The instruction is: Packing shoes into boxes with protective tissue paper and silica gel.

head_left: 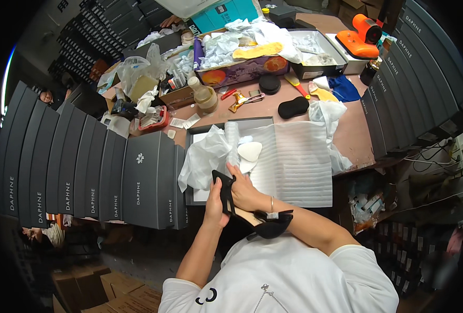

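A black open-backed women's shoe with a pale insole (pixel 248 217) is held up close in front of my white shirt. Its toe, with a dark bow-like trim, lies to the lower right, and its back end is up at the left. My left hand (pixel 215 208) is closed on the shoe's left side, thumb along the edge. From the right, my right hand (pixel 245 192) grips near the heel end; some of its fingertips are hidden. Just beyond is an open shoebox (pixel 188 196) with crumpled white tissue (pixel 205 159), a padded foam sheet (pixel 304 172) and white teardrop-shaped pads (pixel 250 152).
Grey shoeboxes (pixel 143 182) stand in a row at left, and more are stacked (pixel 424 78) at right. Across the back are a patterned carton (pixel 242 74) full of tissue, a pump bottle (pixel 205 96), a black oval sponge (pixel 293 107), a brush (pixel 297 85) and an orange device (pixel 359 41).
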A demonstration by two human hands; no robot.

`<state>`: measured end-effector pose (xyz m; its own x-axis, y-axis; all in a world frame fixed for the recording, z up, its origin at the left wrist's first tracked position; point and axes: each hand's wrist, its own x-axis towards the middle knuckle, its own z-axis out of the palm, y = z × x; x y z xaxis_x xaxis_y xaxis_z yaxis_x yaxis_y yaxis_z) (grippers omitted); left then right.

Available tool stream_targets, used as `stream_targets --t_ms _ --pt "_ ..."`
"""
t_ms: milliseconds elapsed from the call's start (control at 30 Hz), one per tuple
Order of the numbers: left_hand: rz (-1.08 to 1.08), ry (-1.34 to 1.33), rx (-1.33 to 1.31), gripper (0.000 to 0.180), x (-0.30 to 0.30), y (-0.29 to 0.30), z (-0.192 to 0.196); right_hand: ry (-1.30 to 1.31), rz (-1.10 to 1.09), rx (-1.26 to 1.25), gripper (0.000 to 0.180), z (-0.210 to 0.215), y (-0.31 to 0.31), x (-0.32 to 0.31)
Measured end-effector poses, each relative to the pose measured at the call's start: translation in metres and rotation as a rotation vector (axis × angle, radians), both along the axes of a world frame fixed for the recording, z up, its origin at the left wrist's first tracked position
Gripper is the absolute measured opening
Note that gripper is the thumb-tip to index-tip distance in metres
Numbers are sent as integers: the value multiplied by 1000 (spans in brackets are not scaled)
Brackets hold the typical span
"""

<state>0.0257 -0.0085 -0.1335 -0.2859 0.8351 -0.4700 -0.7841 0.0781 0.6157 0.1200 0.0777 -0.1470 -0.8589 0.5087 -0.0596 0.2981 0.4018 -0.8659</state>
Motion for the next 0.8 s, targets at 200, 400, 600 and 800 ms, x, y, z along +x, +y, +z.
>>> stream_targets --t_ms 200,400,600,800 --pt "-53 -5 66 40 0 5 15 332 11 -29 46 -4 -1 16" --pt "28 155 32 43 11 0 12 -118 -23 312 49 -12 -11 8" --pt "-52 133 39 41 15 -4 18 87 -35 -144 47 6 -10 22" --pt "-74 114 21 42 20 -5 9 155 -14 -87 41 -6 -10 33"
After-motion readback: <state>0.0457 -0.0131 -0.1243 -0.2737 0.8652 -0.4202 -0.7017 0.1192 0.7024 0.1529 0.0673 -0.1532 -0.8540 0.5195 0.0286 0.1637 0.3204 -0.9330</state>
